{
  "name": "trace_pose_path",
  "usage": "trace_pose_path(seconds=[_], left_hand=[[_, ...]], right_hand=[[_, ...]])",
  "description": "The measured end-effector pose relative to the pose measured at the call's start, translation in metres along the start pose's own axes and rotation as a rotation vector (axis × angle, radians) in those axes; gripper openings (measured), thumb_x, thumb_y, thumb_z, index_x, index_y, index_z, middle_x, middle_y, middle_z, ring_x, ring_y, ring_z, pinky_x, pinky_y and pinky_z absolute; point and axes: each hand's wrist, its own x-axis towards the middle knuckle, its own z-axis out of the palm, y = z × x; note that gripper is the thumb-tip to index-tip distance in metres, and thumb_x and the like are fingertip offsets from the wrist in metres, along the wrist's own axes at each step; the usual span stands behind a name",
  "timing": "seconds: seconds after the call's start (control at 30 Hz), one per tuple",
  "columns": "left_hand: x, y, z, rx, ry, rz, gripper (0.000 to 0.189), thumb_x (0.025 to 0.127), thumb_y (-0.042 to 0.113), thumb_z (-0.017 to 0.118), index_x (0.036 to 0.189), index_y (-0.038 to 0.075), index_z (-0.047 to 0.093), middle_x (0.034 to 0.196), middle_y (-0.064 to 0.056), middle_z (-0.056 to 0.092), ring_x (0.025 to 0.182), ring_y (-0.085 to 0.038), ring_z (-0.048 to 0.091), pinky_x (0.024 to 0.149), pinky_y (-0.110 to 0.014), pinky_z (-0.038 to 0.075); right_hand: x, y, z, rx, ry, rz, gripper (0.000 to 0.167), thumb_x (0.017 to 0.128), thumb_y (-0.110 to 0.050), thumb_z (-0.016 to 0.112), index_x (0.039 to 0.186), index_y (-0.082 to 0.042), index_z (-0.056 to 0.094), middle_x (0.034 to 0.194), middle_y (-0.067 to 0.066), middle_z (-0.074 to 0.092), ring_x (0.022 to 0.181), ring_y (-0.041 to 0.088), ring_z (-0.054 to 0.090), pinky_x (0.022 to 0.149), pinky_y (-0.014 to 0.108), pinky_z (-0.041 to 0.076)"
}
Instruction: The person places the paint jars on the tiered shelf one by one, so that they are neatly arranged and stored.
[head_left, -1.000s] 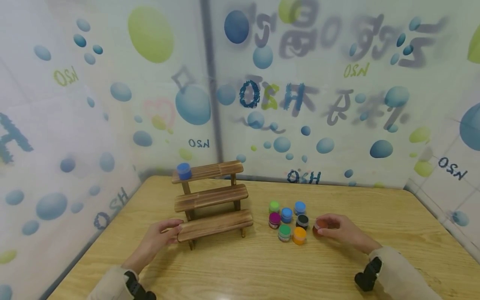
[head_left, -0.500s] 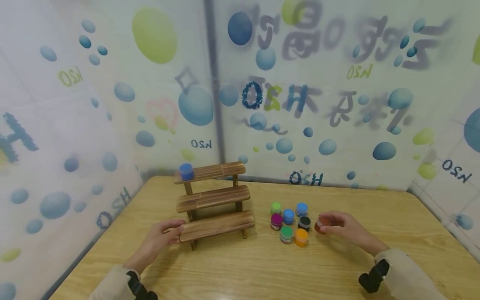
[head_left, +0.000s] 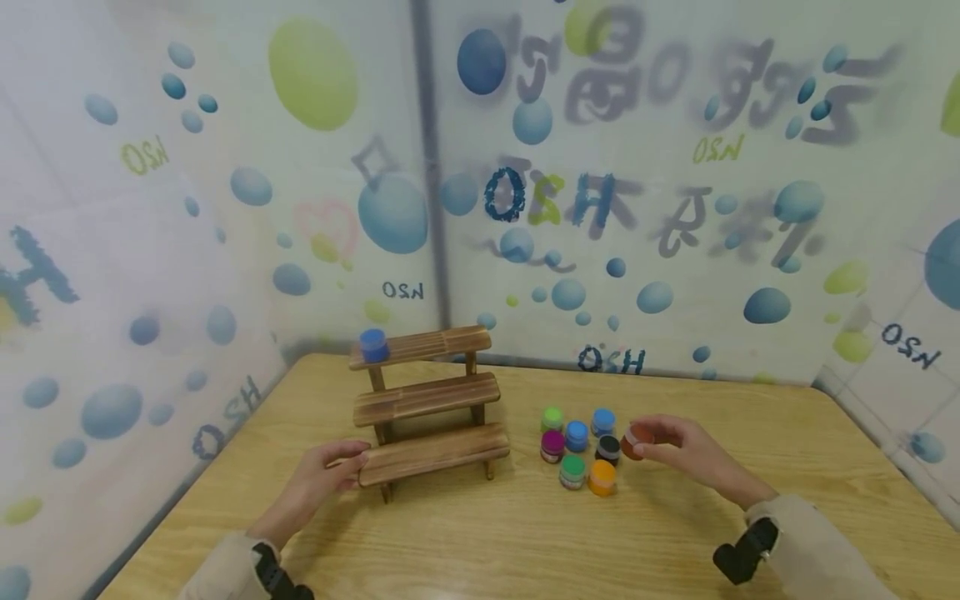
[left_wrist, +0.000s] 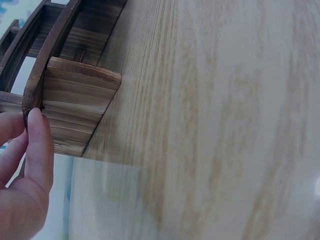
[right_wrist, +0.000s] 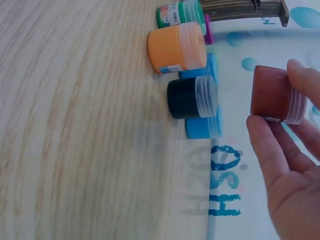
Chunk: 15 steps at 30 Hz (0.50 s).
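A three-step wooden rack [head_left: 433, 454] stands left of the table's middle. My left hand [head_left: 318, 479] pinches the left end of its lowest step between thumb and fingers, as the left wrist view shows too. On the top step, at the left end, sits a blue paint jar [head_left: 373, 345]. My right hand [head_left: 686, 450] pinches a brown-red paint jar [right_wrist: 272, 95] with a clear lid. In the right wrist view this jar is off the table, beside the black jar [right_wrist: 190, 97] and apart from it.
Several other paint jars stand close together right of the rack: orange [head_left: 602, 478], dark green [head_left: 572, 472], purple [head_left: 552, 446], light green [head_left: 552, 420] and two blue ones [head_left: 577, 436]. A printed curtain [head_left: 675, 250] hangs behind the wooden table [head_left: 480, 550].
My right hand has lifted the brown-red jar from the table and moved it slightly up and left. My left hand keeps its hold on the rack.
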Motion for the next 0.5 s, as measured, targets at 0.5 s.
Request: trace_pose_path(seconds=[0.5], left_hand=[[-0.004,0.001,0.002,0.003,0.020,-0.003,0.033,0.087,0.009,0.057,0.113,-0.011,0.054,0.111,-0.019,0.055,0.076,-0.014,0.058,0.063,-0.028,0.052]], right_hand=[[0.019,-0.021,0.014,-0.006,-0.008,-0.083,0.046,0.086,-0.025,0.059,0.122,0.002,0.049,0.113,0.016,0.054,0.099,0.027,0.053,0.079,0.032,0.048]])
